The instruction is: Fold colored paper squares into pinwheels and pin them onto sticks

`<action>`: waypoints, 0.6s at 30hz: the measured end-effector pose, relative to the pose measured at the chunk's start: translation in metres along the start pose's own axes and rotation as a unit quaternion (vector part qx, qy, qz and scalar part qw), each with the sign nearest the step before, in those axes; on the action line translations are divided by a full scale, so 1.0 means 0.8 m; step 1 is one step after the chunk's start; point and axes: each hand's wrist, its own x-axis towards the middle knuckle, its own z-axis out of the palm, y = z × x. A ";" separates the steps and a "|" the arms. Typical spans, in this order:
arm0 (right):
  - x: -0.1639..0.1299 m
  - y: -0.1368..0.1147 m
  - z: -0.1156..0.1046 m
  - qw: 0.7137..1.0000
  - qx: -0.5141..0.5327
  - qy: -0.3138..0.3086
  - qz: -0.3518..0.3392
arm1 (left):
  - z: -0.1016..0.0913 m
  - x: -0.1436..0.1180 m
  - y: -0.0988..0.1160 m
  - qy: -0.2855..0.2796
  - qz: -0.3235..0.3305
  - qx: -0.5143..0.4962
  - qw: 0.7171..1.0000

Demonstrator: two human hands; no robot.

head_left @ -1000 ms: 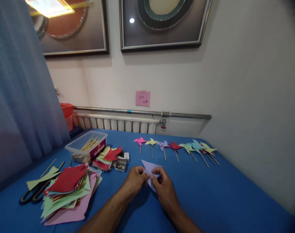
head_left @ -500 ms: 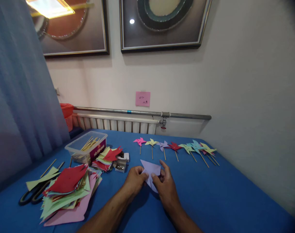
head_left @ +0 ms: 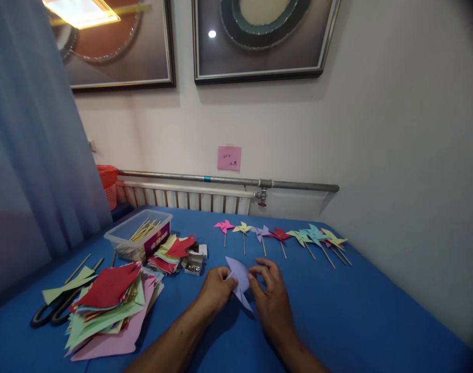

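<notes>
A lavender paper square (head_left: 241, 273) with slits cut in from its corners is held up over the blue table. My left hand (head_left: 216, 289) pinches its left side between thumb and fingers. At the paper's right edge, my right hand (head_left: 273, 295) has thumb and forefinger closed on a corner, which bends inward; the other fingers curl above. Beyond my hands, finished paper pinwheels on sticks lie in a row, among them a pink one (head_left: 224, 226), a lavender one (head_left: 261, 233) and a dark red one (head_left: 280, 235).
To the left stand a clear plastic box (head_left: 139, 235) of wooden sticks and small boxes of metal pins (head_left: 193, 265). Stacked cut papers (head_left: 108, 290) lie nearer, beside black-handled scissors (head_left: 52, 313). A pipe (head_left: 174, 176) and radiator run along the wall behind the table.
My right hand has shifted up and right, from the middle of the paper to its right corner. That side of the paper now curves inward. My left hand keeps its hold.
</notes>
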 end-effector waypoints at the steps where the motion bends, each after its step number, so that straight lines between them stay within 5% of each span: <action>1: -0.001 0.000 -0.001 0.999 -0.033 0.004 -0.032 | 0.000 0.000 0.000 0.003 -0.001 0.002 1.000; 5: -0.003 -0.004 -0.005 0.976 -0.156 0.035 -0.145 | 0.001 0.001 0.002 0.012 -0.007 -0.015 1.000; 8: -0.004 -0.009 -0.006 0.968 -0.185 0.008 -0.169 | 0.001 0.000 0.005 0.017 -0.015 -0.037 0.999; 13: -0.012 -0.013 0.001 0.980 -0.121 -0.100 -0.124 | 0.000 -0.003 0.010 0.022 -0.010 -0.063 0.998; 18: -0.015 -0.020 0.003 0.991 -0.030 -0.124 -0.047 | -0.002 -0.007 0.017 0.023 0.013 -0.059 0.998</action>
